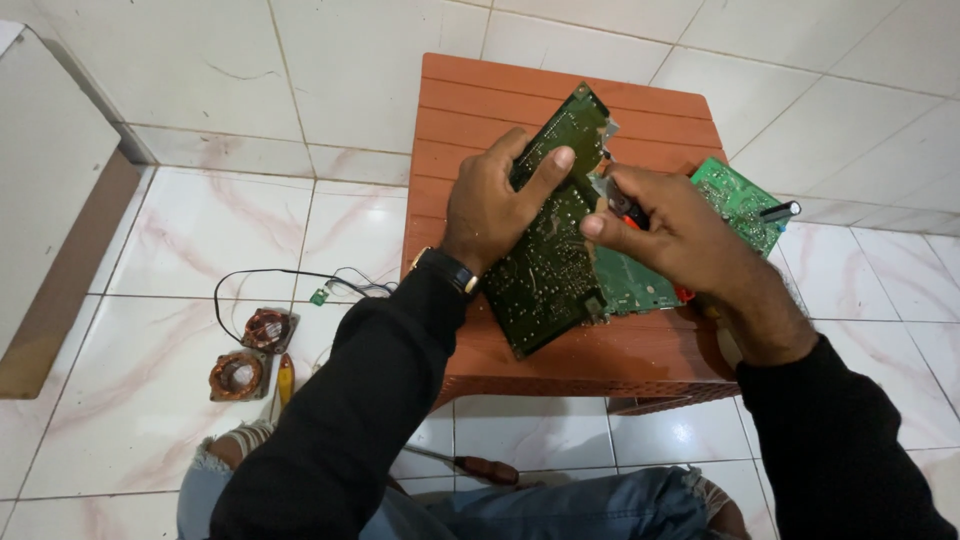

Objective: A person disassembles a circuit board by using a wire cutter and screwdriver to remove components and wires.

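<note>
On the orange counter [500,110], a green board [745,200] is lying. The left hand [495,205] is clamping a dark board [545,270]; the right hand [670,235] is pinching a tool [622,205] against its edge.

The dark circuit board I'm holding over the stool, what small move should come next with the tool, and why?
Probably keep the left hand clamped on the dark circuit board and ease the tool in the right hand along the board's right edge. The board is tilted, partly overlying the green board on the orange stool, so a steady grip seems needed.
</note>
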